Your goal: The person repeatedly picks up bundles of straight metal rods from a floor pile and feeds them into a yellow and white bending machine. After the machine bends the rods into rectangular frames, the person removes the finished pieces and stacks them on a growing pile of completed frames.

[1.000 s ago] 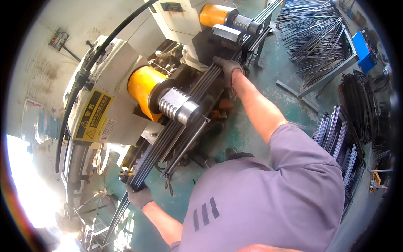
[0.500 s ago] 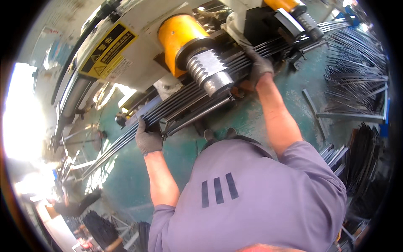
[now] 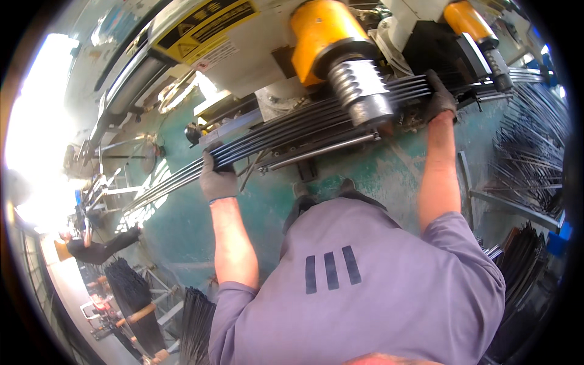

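Note:
Several long, thin dark metal rods (image 3: 280, 129) run side by side in a slanting bundle in front of the machine, from lower left to upper right. My left hand (image 3: 219, 179), in a grey glove, is closed round the bundle left of the machine, thumb on top. Further right, past the large yellow cylinder (image 3: 328, 36) and its ridged metal end (image 3: 359, 88), my gloved right hand (image 3: 440, 102) grips the same rods. Its fingers are partly hidden among them. The rods' middle passes beneath the ridged end. A shiny round bar (image 3: 322, 152) lies below them, apart from both hands.
A second yellow cylinder (image 3: 468, 23) sits at upper right. Piles of thin rods (image 3: 529, 152) lie on a metal frame at right. More dark bundles (image 3: 131, 286) stand at lower left, near another person (image 3: 103, 246). Green floor (image 3: 182, 243) shows below the machine.
The view has shifted, so the machine appears further right and higher. My left hand is further left of the machine, and my hands are wider apart. Both still hold the rods.

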Motion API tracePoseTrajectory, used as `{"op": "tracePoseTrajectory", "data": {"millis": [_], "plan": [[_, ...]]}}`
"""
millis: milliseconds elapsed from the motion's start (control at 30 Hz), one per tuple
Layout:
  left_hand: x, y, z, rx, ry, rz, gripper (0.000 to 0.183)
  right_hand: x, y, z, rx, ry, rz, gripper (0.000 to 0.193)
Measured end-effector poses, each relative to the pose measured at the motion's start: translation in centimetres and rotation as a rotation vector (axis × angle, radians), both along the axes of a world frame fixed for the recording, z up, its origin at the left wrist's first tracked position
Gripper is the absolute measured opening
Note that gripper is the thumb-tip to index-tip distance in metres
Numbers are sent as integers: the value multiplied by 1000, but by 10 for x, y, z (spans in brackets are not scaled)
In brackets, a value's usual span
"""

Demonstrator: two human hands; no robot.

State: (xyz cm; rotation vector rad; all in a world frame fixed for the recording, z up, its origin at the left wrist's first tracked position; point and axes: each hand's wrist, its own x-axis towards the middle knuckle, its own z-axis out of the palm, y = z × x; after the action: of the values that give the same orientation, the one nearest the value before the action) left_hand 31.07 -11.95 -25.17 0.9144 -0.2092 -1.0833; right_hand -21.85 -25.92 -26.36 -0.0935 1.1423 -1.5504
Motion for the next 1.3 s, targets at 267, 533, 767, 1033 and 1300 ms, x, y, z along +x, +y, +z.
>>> {"op": "tracePoseTrajectory", "data": {"millis": [267,533,767,1033,1300], "plan": [[23,9,21,-38,296,-42,33,-39,-7,26,124,155,-68,60],[292,65,1,58,105,454,34,19,116,-115,360,205,-137,42],[473,130,-20,163,-42,609,29,106,267,-184,881,243,-237,38],[501,137,-4,253,-15,607,28,108,263,-172,898,376,-22,36],[534,121,-20,509,-720,301,29,108,245,-188,765,487,188,33]]}}
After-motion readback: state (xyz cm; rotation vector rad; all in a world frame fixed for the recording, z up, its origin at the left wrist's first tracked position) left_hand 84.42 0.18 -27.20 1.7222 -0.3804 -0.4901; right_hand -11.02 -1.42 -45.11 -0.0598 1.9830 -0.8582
